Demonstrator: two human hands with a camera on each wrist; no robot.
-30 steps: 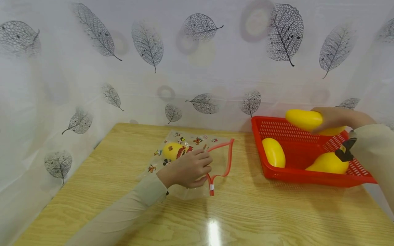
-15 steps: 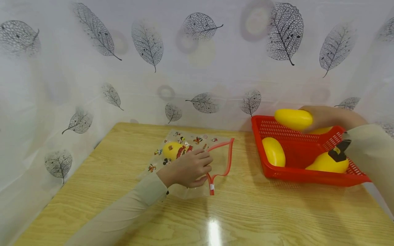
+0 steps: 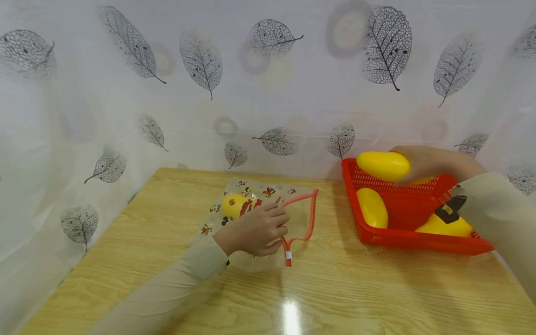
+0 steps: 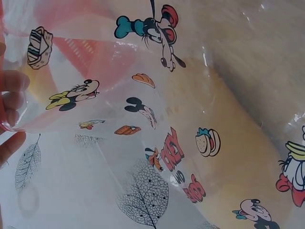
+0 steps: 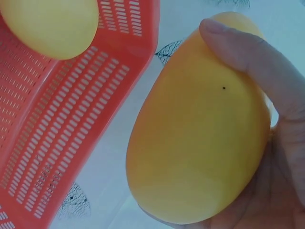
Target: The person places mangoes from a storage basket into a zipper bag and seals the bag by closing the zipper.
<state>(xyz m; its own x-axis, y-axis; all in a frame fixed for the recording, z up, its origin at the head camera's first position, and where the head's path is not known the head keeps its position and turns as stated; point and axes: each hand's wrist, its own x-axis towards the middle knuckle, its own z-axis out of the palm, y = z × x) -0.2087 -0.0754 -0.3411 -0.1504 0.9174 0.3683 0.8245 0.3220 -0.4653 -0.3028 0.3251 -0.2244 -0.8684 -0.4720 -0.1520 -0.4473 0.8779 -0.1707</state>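
Note:
My left hand pinches the mouth edge of a clear cartoon-print zip bag with a red zip strip. Inside the bag lies a yellow mango, partly behind that hand. In the left wrist view the printed film fills most of the picture, with fingertips at its left edge. My right hand grips another yellow mango above the back of a red basket. The right wrist view shows the thumb across that mango.
The red slotted basket stands on the right of the wooden table. Two more yellow mangoes lie in it, one at the left and one at the front right. A leaf-print sheet hangs behind the table.
My right hand has moved left with its mango, from over the basket's right half towards its back left corner. The left hand and the bag have stayed put.

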